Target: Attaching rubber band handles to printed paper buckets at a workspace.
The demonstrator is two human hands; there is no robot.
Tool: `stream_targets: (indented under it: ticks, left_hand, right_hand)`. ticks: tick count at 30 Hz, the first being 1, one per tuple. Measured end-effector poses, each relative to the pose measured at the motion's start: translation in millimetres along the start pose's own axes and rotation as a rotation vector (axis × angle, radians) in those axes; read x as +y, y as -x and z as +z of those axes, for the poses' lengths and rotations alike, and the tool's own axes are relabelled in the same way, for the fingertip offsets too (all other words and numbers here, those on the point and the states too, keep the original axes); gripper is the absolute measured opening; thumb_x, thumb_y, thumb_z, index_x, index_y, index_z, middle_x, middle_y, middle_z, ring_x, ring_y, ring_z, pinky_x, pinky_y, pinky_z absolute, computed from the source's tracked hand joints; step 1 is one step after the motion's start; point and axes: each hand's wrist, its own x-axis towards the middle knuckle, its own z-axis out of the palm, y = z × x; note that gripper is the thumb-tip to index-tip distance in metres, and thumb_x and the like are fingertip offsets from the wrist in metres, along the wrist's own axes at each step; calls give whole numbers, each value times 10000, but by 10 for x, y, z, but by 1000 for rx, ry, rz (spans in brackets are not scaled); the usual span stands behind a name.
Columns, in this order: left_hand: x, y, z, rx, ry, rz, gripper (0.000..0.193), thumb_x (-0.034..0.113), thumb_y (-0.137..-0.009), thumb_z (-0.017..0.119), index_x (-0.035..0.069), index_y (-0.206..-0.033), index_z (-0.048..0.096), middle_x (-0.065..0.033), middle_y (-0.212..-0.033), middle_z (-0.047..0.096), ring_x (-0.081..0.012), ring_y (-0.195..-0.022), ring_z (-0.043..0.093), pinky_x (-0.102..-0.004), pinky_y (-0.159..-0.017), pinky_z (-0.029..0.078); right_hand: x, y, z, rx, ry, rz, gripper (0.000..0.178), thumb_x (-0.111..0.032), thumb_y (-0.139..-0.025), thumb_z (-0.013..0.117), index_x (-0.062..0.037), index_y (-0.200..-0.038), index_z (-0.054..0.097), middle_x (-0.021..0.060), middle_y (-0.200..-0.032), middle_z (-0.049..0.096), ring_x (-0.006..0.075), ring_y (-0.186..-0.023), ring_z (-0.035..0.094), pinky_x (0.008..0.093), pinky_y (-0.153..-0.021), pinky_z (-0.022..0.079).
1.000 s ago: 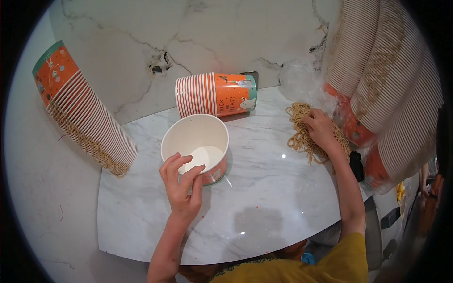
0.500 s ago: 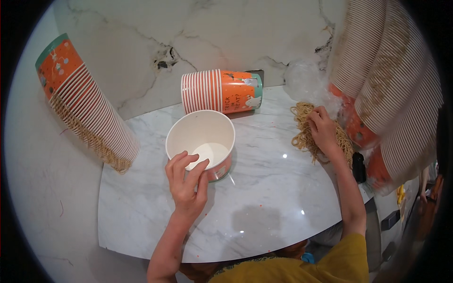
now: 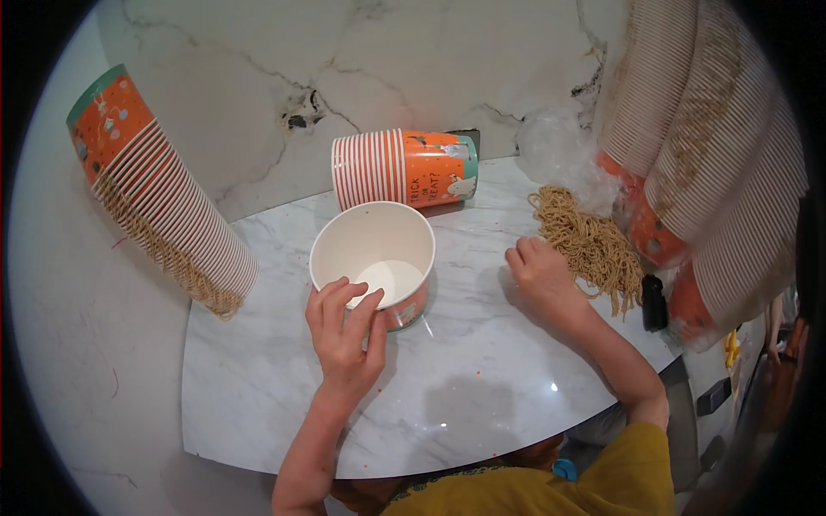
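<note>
A white-lined paper bucket (image 3: 409,232) with an orange and green outside stands upright on the marble table. My left hand (image 3: 344,340) grips its near rim, fingertips over the opening and thumb against the outer wall. Farther right, my right hand (image 3: 542,273) is low over the tabletop with its fingers curled together; anything inside them is hidden. Just beyond it lies a tangled heap of tan cords (image 3: 594,245). Behind the bucket, a nested stack of orange buckets (image 3: 404,168) rests on its side.
At the left leans a tall stack of nested buckets (image 3: 163,189) with tan cords along one side. Plastic-wrapped bucket stacks (image 3: 688,129) crowd the right, near a crumpled clear bag (image 3: 564,155) and a small black object (image 3: 654,303). A marble-patterned wall (image 3: 413,69) borders the table's back.
My right hand has come away from the cord heap, moving left and toward me. My left hand stays at the bucket's rim.
</note>
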Motion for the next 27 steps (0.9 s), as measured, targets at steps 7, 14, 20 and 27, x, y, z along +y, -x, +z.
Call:
stream_targets:
  ticks: [7,14,20,27]
  left_hand:
    - [-7,12,-14,-14,-25,27,372,-16,-769,741,65,-1130,705,-99,-1184,619,-349,-1197,559,-542,-1100,354]
    - [66,26,-60,161,-204,84,434,-11,-760,737,32,-1185,653,-153,-1246,590,-382,-1152,545,-538,-1048,377]
    - [237,28,-49,83,250,178,372,-126,-693,686,2,-1041,711,-98,-911,666,-274,-764,633,-357,-661,504]
    - [601,-119,314,-428,810,-541,248,84,-938,662,-9,-1168,655,-100,-1108,664,-129,-740,683,-268,-657,523]
  right_hand:
    - [-533,29,-61,-24,-328,-420,153,-113,-766,668,-50,-857,564,69,-830,521,240,-786,565,364,-601,506]
    - [-447,-1,-46,-1,-676,-89,91,-41,-833,671,-54,-921,652,88,-864,616,265,-810,620,374,-642,520]
    - [-179,-50,-269,-125,-1384,451,145,-62,-949,674,-49,-1085,724,-18,-905,689,68,-818,615,265,-732,491]
    - [-6,-14,-240,-138,-1666,473,236,-78,-968,684,-22,-1197,668,9,-951,658,94,-907,646,271,-837,521]
